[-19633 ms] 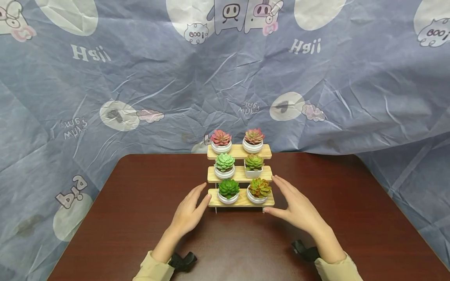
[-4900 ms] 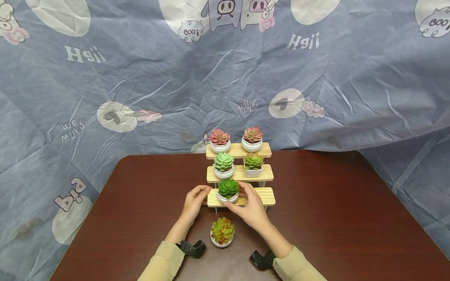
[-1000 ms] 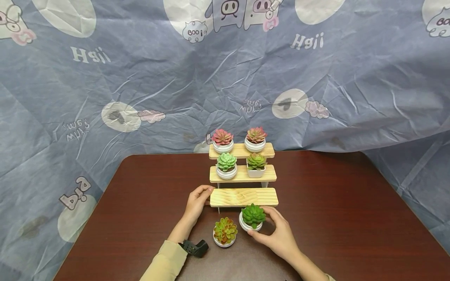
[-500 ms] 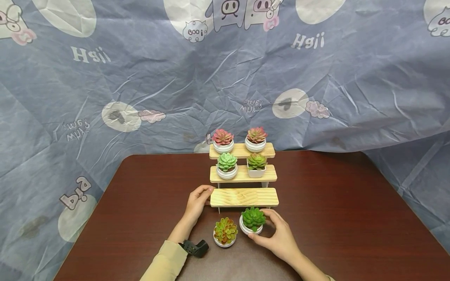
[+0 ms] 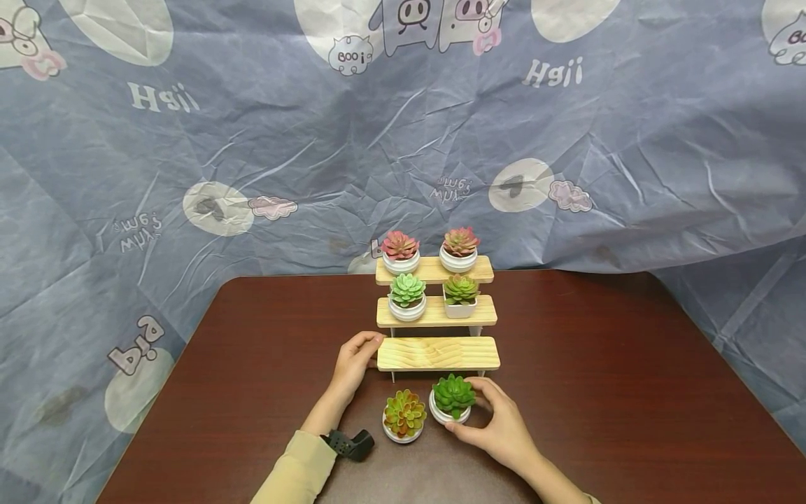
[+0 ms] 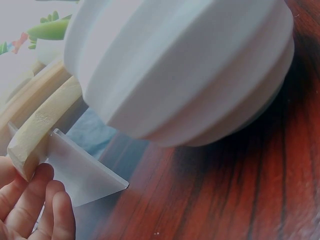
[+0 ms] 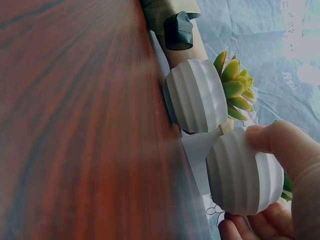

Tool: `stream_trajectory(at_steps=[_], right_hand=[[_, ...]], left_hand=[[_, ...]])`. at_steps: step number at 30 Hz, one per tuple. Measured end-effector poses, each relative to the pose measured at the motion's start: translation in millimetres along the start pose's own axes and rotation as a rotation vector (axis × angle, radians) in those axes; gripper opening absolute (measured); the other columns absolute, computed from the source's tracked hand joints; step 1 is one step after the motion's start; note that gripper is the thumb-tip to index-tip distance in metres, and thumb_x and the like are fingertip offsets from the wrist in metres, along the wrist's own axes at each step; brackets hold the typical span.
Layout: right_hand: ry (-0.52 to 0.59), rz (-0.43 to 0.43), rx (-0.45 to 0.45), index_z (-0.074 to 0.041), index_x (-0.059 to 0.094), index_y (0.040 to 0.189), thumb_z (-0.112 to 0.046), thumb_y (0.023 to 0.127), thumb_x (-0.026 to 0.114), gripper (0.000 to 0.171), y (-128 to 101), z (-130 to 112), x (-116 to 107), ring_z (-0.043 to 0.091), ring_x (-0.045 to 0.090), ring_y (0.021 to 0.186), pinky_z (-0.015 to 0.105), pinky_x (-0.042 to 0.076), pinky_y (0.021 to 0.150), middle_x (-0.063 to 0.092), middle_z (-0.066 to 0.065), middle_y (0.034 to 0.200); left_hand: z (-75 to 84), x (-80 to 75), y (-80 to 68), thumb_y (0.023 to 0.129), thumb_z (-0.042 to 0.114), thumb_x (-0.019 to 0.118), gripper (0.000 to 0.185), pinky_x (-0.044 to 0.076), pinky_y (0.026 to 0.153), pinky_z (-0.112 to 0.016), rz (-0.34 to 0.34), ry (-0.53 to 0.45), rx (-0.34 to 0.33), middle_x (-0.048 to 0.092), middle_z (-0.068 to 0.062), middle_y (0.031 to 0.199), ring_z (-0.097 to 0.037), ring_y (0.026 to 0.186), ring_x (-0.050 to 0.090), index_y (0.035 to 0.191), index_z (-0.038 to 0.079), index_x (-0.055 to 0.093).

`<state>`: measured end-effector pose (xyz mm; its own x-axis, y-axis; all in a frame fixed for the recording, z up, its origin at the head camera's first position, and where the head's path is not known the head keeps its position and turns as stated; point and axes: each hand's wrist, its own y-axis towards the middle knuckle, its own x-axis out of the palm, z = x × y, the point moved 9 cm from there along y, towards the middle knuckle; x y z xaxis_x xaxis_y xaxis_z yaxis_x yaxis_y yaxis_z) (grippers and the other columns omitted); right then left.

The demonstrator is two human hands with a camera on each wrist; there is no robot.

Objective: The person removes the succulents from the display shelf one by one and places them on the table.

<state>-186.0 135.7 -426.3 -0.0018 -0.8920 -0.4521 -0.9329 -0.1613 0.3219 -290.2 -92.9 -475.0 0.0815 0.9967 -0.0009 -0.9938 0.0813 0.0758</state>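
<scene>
Two hands, both occupied. Right hand grips green plant by its white pot, thumb on the near side, fingers round the far side; cannot tell whether the base touches the desk. Left hand pinches the left end of low shelf.

Key relation, as judged: low shelf lies just past green plant at 12 o'clock, long axis running 9 to 3. Bearing to shelf middle: about 11 from right hand, 3 from left hand.

Orange plant upright on desk, roughly 9 o'clock from green plant, just beside, apart. From left hand it bears 4 to 5; right thumb is nearer.

Farther out, 12 o'clock: mid shelf with mint plant and square-potted plant; top shelf with two pink plants. Blue cloth behind.
</scene>
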Motion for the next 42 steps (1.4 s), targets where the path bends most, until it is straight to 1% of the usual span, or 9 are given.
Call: stream_trajectory(at_steps=[6, 8, 15, 18, 22, 28, 33, 39, 42], right_hand=[[-0.001, -0.03, 0.025, -0.002, 0.058, 0.112, -0.002, 0.061, 0.087, 0.059, -0.5, 1.7, 2.3, 0.021, 0.065, 0.091, 0.034, 0.052, 0.08, 0.059, 0.001, 0.104], [0.0, -0.037, 0.025, -0.002, 0.058, 0.111, -0.002, 0.061, 0.087, 0.058, -0.4, 1.3, 2.8, 0.021, 0.065, 0.091, 0.034, 0.052, 0.079, 0.059, 0.002, 0.104], [-0.006, -0.044, 0.0, -0.002, 0.058, 0.11, -0.002, 0.061, 0.087, 0.057, -0.5, 3.8, 4.4, 0.018, 0.064, 0.09, 0.031, 0.053, 0.078, 0.059, 0.003, 0.103], [-0.004, -0.043, 0.012, -0.004, 0.058, 0.112, -0.004, 0.061, 0.087, 0.059, -1.6, 18.2, 7.8, 0.019, 0.065, 0.091, 0.031, 0.053, 0.079, 0.058, 0.001, 0.104], [0.015, -0.064, 0.063, -0.01, 0.057, 0.114, -0.012, 0.062, 0.089, 0.061, -3.2, 42.0, 13.5, 0.018, 0.065, 0.093, 0.029, 0.052, 0.081, 0.058, -0.002, 0.107], [0.069, -0.088, 0.062, -0.013, 0.058, 0.114, -0.02, 0.064, 0.088, 0.059, -3.4, 49.2, 16.1, 0.016, 0.064, 0.094, 0.027, 0.051, 0.083, 0.058, -0.001, 0.109], [0.074, -0.104, 0.053, -0.012, 0.058, 0.114, -0.022, 0.066, 0.088, 0.058, -3.4, 48.4, 17.2, 0.017, 0.064, 0.095, 0.027, 0.051, 0.083, 0.057, 0.0, 0.11], [0.062, -0.118, 0.065, -0.012, 0.057, 0.115, -0.022, 0.066, 0.087, 0.059, -3.2, 49.0, 18.2, 0.019, 0.064, 0.096, 0.027, 0.051, 0.083, 0.057, 0.001, 0.111], [0.054, -0.123, 0.064, -0.012, 0.056, 0.115, -0.022, 0.066, 0.087, 0.059, -3.2, 48.4, 18.7, 0.019, 0.064, 0.096, 0.027, 0.051, 0.083, 0.056, 0.001, 0.111]], left_hand=[[-24.0, -3.9, 9.4, 0.096, 0.021, 0.056, 0.028, 0.051, 0.064, -0.032, 0.006, -0.026, -0.01, 0.066, -0.003, 0.084, -0.018, 0.076, 0.061, 0.108, -0.004, 0.064], [-26.4, -4.2, 10.2, 0.095, 0.023, 0.057, 0.03, 0.051, 0.064, -0.031, 0.014, -0.028, -0.008, 0.066, -0.004, 0.085, -0.017, 0.075, 0.061, 0.108, -0.003, 0.065], [-26.3, -4.1, 9.8, 0.094, 0.029, 0.059, 0.034, 0.052, 0.063, -0.03, 0.024, -0.024, 0.026, 0.066, -0.007, 0.087, -0.018, 0.075, 0.061, 0.107, -0.002, 0.065], [-26.2, -4.1, 9.6, 0.093, 0.03, 0.059, 0.034, 0.052, 0.063, -0.03, 0.026, -0.022, 0.033, 0.066, -0.007, 0.087, -0.017, 0.075, 0.061, 0.106, -0.001, 0.065], [-26.5, -4.0, 9.7, 0.093, 0.03, 0.06, 0.032, 0.052, 0.062, -0.03, 0.027, -0.027, 0.036, 0.066, -0.007, 0.087, -0.017, 0.074, 0.061, 0.105, 0.0, 0.066], [-26.5, -4.0, 10.2, 0.095, 0.02, 0.057, 0.026, 0.051, 0.062, -0.029, 0.034, -0.029, 0.025, 0.065, -0.007, 0.09, -0.014, 0.075, 0.06, 0.105, -0.002, 0.065], [-21.9, -3.4, 9.0, 0.096, 0.014, 0.055, 0.023, 0.051, 0.063, -0.029, 0.026, -0.035, 0.005, 0.065, -0.007, 0.094, -0.012, 0.075, 0.06, 0.105, -0.005, 0.064], [0.4, 0.2, 0.3, 0.096, 0.011, 0.053, 0.022, 0.052, 0.063, -0.03, 0.017, -0.018, 0.019, 0.065, -0.006, 0.092, -0.01, 0.074, 0.059, 0.104, -0.008, 0.062], [3.2, 0.7, -1.2, 0.096, 0.011, 0.053, 0.021, 0.051, 0.063, -0.029, 0.017, -0.028, 0.017, 0.064, -0.007, 0.092, -0.01, 0.075, 0.059, 0.104, -0.007, 0.063]])
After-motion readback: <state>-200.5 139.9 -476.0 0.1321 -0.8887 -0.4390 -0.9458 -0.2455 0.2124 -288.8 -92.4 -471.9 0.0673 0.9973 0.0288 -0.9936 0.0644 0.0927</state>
